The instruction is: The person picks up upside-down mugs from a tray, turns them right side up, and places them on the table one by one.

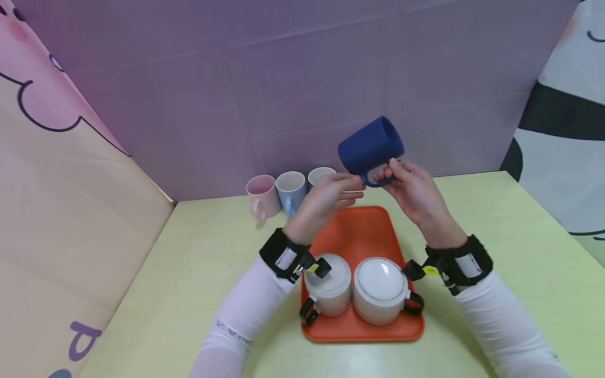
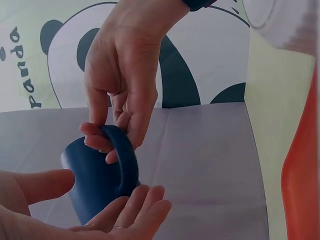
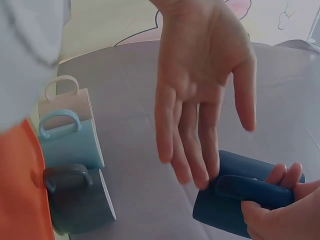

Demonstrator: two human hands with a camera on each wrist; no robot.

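Status: two white mugs (image 1: 354,294) stand upside down, side by side on the near end of the orange tray (image 1: 359,231); the far end of the tray is bare. A third item, the dark blue mug (image 1: 371,146), is held in the air above the far end of the tray, tilted on its side with its handle toward the person. Judged from this layout, two placements are complete and the blue mug is in hand. Three further mugs, pink (image 1: 261,195), light blue (image 1: 290,190) and white-rimmed (image 1: 321,176), stand upright in a row on the tabletop (image 1: 496,252) against the purple backdrop, well apart from the tray contents. The right hand (image 1: 416,194) pinches the blue mug's handle between thumb and fingers. The left hand (image 1: 326,199) is spread, fingers straight, fingertips (image 3: 200,175) touching the mug body near the handle. Materials: mugs appear glazed ceramic, cylindrical, loop handles; the tray looks like smooth plastic, rectangular with rounded corners; tabletop matte pale green.
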